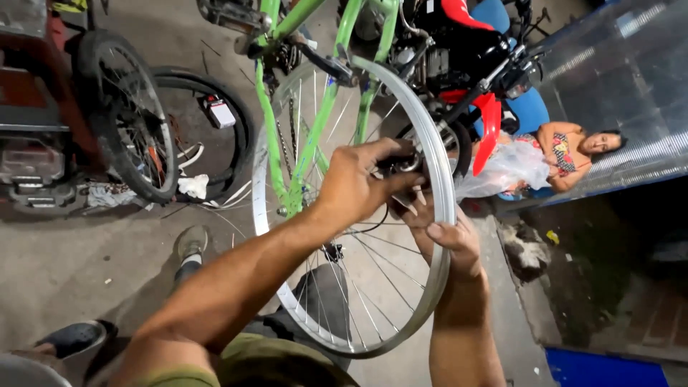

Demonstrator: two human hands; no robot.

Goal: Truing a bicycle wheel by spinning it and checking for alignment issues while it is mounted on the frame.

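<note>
**Inspector:** Head view, the only one. State the hands first.

**Assistant:** The left hand [355,183] is curled closed over the hub of the bare silver spoked bicycle wheel [437,193], fingers wrapped around a dark part at the centre; what that part is cannot be made out. The right hand [448,240] sits just below and to the right, fingers bent and pressed against the rim's inner side near the hub. Whether it grips a spoke or only steadies the wheel, I cannot tell.

**Inspector:** How does the wheel lie relative to the hands?

**Assistant:** It stands nearly upright, tyre-less, rim running from top to bottom of the view. The hub lies directly under the left hand; the axle's long axis points roughly across, toward the right hand. The left hand is the nearer to the hub.

**Inspector:** Surroundings?

**Assistant:** The light green bicycle frame [319,115] stands inverted behind the wheel, chain hanging near it. A loose black rubber tyre [233,129] lies on the grey concrete floor [64,258]. A dark spoked wheel of another cycle [122,107] stands at left, and a red and black motorcycle [466,50] at rear. Another person [573,154] sits at right beside a clear plastic bag [505,168].
</note>
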